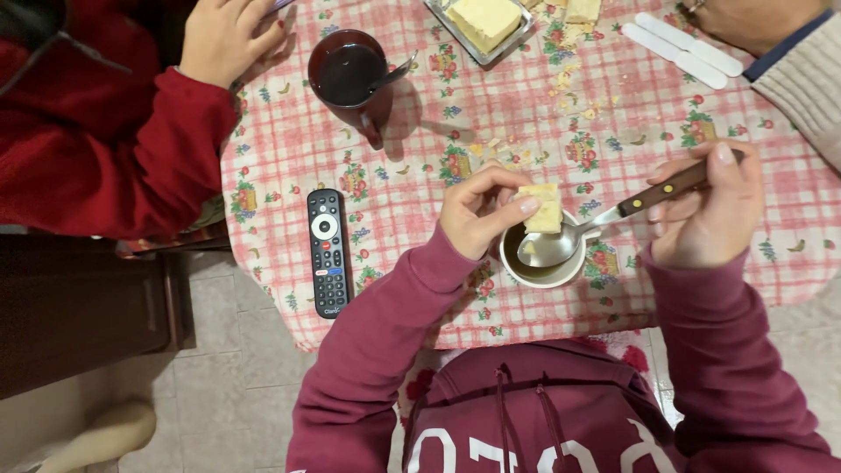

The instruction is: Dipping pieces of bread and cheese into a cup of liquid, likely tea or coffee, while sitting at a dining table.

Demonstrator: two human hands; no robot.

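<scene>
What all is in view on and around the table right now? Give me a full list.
Tablecloth: one, pink check with flowers, over the table.
Remote control: one, black, left edge.
Dark mug: one, maroon, dark drink and spoon inside, far left.
Butter dish: one, metal, yellow block, far centre.
White sticks: two, far right.
Crumbs: scattered, centre.
Small cup: one, pale, near edge.
Other people: red sleeve left; grey sleeve right.
Left hand: holds bread piece above cup.
Right hand: holds wooden-handled spoon over cup.
</scene>
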